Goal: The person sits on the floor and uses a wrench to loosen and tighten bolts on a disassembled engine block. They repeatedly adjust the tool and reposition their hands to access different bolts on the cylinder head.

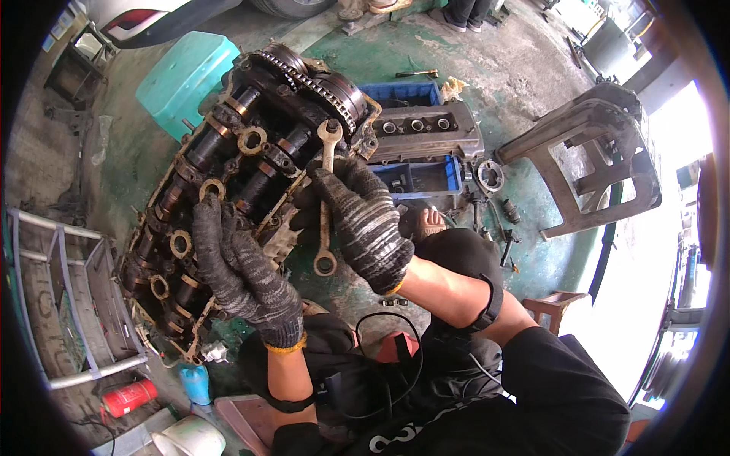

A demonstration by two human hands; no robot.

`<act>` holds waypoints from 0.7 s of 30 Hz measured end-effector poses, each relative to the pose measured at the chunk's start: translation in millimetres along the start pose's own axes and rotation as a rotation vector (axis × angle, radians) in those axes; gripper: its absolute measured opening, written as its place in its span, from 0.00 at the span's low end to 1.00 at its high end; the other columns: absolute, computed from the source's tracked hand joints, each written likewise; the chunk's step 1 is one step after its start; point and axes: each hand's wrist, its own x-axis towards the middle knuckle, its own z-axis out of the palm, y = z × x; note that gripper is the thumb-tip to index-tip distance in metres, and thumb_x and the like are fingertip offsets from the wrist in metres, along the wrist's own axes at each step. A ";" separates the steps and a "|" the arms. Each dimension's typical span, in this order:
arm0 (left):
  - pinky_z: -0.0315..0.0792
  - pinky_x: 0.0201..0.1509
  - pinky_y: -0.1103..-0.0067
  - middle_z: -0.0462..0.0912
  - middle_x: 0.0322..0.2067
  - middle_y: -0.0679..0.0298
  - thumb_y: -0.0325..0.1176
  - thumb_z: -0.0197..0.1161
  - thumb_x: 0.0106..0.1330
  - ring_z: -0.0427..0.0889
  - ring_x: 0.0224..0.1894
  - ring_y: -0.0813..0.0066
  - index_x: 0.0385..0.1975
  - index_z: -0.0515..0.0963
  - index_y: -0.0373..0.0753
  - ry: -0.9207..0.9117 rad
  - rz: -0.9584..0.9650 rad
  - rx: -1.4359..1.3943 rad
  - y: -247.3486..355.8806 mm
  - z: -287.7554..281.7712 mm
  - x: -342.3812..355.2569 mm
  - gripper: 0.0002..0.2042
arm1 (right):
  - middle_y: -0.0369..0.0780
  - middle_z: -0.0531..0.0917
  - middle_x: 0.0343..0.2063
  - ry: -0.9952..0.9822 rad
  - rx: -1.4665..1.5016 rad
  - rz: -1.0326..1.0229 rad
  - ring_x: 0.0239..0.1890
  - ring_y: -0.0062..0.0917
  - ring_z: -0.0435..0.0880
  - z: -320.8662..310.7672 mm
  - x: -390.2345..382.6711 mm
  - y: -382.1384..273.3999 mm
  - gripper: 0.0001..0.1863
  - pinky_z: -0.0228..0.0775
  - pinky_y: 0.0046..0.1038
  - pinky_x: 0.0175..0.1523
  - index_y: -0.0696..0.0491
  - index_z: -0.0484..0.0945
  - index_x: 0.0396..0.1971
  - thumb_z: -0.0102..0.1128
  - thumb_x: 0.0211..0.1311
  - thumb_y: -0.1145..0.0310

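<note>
A dark, oily engine cylinder head (190, 152) stands at the left, with camshafts, pale rings along it and a chain around sprockets at its top end. My right hand (357, 220), in a grey knitted glove, is closed on a steel combination wrench (326, 243). The open end of the wrench sits over a bolt near the chain; its ring end hangs down beside the engine. My left hand (251, 281), also gloved, lies on the middle of the engine, fingers extended and slightly bent, their tips beside a pale ring.
Behind are a teal box (182, 76), a valve cover (422, 133), blue trays (456, 175) and loose parts. A large metal stand (578, 220) is at the right, a ladder (46, 319) and red extinguisher (129, 397) at the left. Another person's feet (456, 23) show at the top.
</note>
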 end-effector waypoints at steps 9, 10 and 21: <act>0.71 0.67 0.66 0.73 0.60 0.46 0.30 0.47 0.77 0.74 0.62 0.58 0.62 0.68 0.24 -0.027 -0.007 0.101 4.3 1.9 4.0 0.19 | 0.39 0.84 0.28 0.043 0.275 -0.041 0.28 0.25 0.84 25.5 3.3 8.6 0.07 0.79 0.28 0.33 0.55 0.76 0.43 0.53 0.74 0.68; 0.71 0.66 0.66 0.73 0.59 0.46 0.30 0.47 0.77 0.74 0.61 0.58 0.61 0.69 0.24 -0.021 -0.027 0.095 4.4 0.2 4.5 0.19 | 0.39 0.84 0.28 0.005 0.441 0.060 0.28 0.25 0.84 28.1 1.3 5.6 0.07 0.80 0.28 0.33 0.55 0.75 0.44 0.53 0.74 0.68; 0.70 0.67 0.64 0.75 0.58 0.46 0.33 0.47 0.77 0.75 0.61 0.57 0.59 0.71 0.24 -0.008 -0.077 0.079 0.9 -4.6 10.0 0.20 | 0.38 0.85 0.29 0.021 0.060 -0.022 0.27 0.18 0.80 -4.2 11.5 -7.4 0.11 0.76 0.24 0.34 0.58 0.81 0.43 0.60 0.70 0.66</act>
